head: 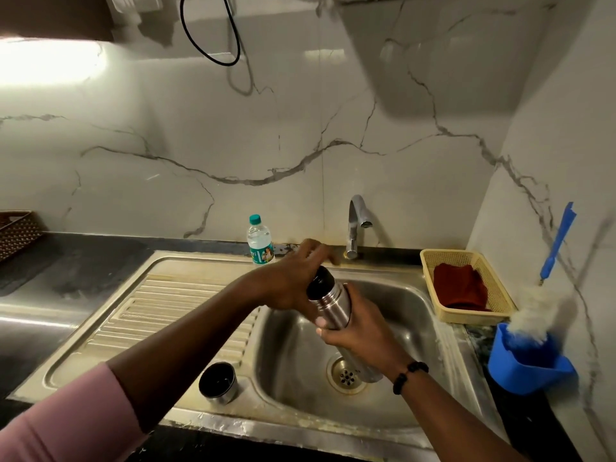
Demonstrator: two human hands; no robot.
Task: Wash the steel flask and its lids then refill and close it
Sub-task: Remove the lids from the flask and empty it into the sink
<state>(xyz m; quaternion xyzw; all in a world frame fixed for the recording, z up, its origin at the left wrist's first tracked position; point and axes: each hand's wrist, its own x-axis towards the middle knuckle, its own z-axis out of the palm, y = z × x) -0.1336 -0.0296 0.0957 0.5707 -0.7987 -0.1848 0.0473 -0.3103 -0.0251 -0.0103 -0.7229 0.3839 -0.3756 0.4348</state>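
Note:
The steel flask (335, 303) is held tilted over the sink basin (293, 358), its top leaning up and left. My right hand (353, 331) grips its body. A black inner lid (320, 282) sits on the flask's mouth, and my left hand (293, 278) is wrapped around that lid from the left. The flask's outer steel cup lid (218, 383) stands mouth-up on the draining board near the front edge. The flask's lower end is partly hidden behind my right wrist.
A tap (356, 225) stands behind the basin, with no water running. A small plastic water bottle (260, 241) stands at the sink's back rim. A yellow basket (465, 285) with a red cloth and a blue holder (528, 365) with a bottle brush sit at right.

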